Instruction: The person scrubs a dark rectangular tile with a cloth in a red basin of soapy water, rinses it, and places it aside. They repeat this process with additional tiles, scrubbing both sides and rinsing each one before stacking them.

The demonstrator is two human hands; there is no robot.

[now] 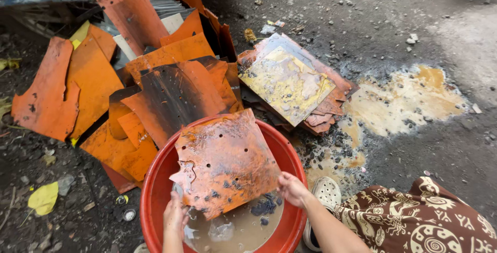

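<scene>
While both hands, left (175, 215) and right (291, 188), grip its lower edge, the orange sheet (225, 162) tilts up-left over the red basin (155, 191).

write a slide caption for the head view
Both bare hands, left hand and right hand, hold a rusty orange perforated metal sheet over a round red plastic basin of murky water.
</scene>
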